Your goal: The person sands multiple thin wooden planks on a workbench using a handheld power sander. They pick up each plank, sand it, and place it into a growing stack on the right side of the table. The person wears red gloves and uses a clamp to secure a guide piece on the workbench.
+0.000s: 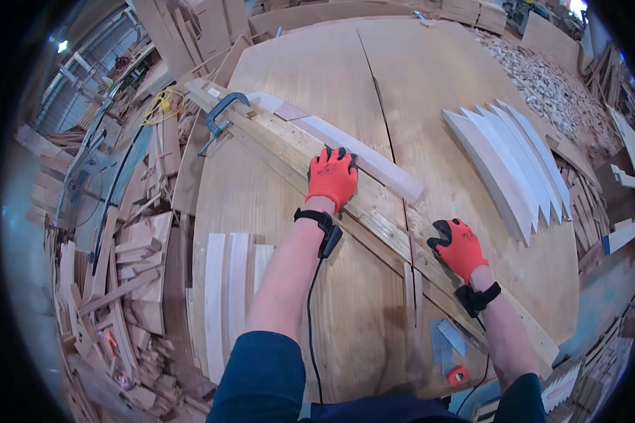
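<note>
My left hand (333, 180), in a red glove with black fingertips, lies on a long wooden beam (374, 215). Its fingers are stretched toward a pale wooden strip (381, 171) alongside the beam's far edge. A dark C-clamp (222, 118) grips the beam near its far left end. My right hand (463, 248), gloved alike, is over the beam's nearer right part. Its thumb and forefinger are bent but apart, with nothing seen between them; the other fingers are partly hidden. A small brown wood piece (290, 111) lies on the pale strip.
Several curved, pointed pale wood pieces (508, 166) lie at the right of the plywood tabletop (331, 67). More curved pieces (227, 289) are at the near left. A metal square (450, 337) and a red tape measure (457, 376) sit near the front edge. Wood scraps (130, 282) surround the table.
</note>
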{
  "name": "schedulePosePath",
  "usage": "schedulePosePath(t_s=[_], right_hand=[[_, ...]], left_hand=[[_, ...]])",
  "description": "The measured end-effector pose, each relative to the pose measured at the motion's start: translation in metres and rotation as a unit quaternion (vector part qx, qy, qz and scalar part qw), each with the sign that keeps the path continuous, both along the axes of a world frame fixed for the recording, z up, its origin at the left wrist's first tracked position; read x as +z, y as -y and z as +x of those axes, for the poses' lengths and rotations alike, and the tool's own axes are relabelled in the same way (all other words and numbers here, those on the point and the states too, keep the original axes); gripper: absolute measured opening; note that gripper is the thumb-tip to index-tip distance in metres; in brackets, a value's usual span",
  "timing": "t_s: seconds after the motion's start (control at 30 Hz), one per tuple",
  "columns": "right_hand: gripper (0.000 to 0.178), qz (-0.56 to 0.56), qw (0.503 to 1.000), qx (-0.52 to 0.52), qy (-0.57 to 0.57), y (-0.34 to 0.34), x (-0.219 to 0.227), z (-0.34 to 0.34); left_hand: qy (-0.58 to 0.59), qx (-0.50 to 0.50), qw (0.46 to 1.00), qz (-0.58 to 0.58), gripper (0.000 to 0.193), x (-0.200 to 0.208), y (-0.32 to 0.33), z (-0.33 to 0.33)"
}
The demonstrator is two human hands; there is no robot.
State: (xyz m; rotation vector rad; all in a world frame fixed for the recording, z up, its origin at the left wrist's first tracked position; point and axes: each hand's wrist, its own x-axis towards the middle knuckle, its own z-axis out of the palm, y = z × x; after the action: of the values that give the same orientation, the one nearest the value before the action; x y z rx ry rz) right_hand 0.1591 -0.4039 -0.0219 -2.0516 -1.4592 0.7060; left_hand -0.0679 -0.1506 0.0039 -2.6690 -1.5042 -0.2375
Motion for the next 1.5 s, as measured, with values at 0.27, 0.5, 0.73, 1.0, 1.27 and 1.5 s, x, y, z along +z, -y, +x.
schedulePosePath(t_s=[0.27, 0.5, 0.73, 1.0, 1.27, 1.5], right_hand=[[0.040, 0.031, 0.998, -0.061, -0.007, -0.005, -0.038, -0.026], [0.040, 0.044, 0.997, -0.067, -0.013, -0.006, -0.056, -0.029], [0.042, 0.073, 0.995, -0.072, -0.003, -0.012, -0.069, -0.026], [0.042, 0.098, 0.993, -0.060, 0.008, -0.017, -0.075, -0.022], [0.044, 0.060, 0.996, -0.067, 0.005, -0.012, -0.063, -0.019], [0.042, 0.033, 0.998, -0.060, -0.001, -0.007, -0.042, -0.010]], left_hand=[[-0.025, 0.001, 1.000, -0.014, 0.050, -0.022, -0.006, -0.006], [-0.020, -0.012, 0.999, -0.046, 0.053, -0.034, -0.010, -0.009], [-0.019, -0.016, 0.999, -0.036, 0.054, -0.035, -0.015, -0.008], [-0.023, -0.019, 1.000, 0.000, 0.053, -0.036, -0.013, -0.007], [-0.019, -0.026, 0.999, 0.028, 0.051, -0.039, -0.010, -0.004], [-0.025, -0.019, 0.999, -0.006, 0.052, -0.026, -0.005, 0.005]])
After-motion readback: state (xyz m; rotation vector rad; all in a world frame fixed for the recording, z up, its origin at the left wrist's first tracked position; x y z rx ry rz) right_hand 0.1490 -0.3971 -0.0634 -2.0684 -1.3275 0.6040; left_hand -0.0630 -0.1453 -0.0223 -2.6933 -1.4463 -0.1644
